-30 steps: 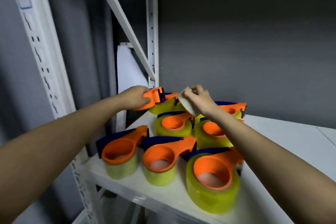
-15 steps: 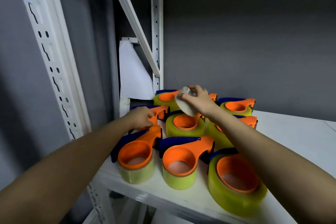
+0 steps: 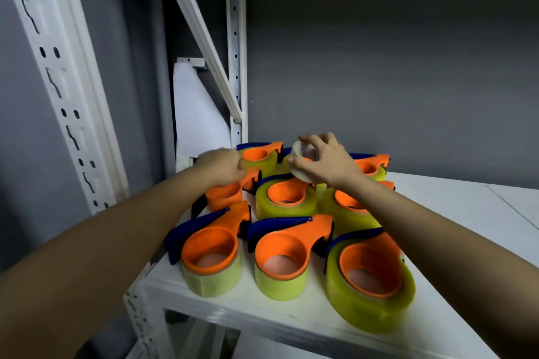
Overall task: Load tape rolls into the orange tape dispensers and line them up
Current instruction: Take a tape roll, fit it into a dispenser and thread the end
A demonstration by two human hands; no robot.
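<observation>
Several orange tape dispensers with blue blades, each loaded with a yellowish clear tape roll, stand in rows on the white shelf (image 3: 455, 213); the front row starts with one at the left (image 3: 211, 253). My left hand (image 3: 221, 165) grips an orange dispenser with no roll (image 3: 226, 194) at the left of the middle row. My right hand (image 3: 326, 162) holds a small whitish tape roll (image 3: 300, 156) in its fingers, above the loaded dispenser in the middle (image 3: 287, 197).
White perforated rack posts (image 3: 67, 90) and a diagonal brace (image 3: 204, 38) rise at the left and back. A white sheet (image 3: 195, 114) hangs behind the dispensers. The shelf's right side runs on bare toward a grey wall.
My left hand brought the roll-less dispenser down from the back to the middle row's left end. My right hand with the small roll stayed above the middle. The view moved closer.
</observation>
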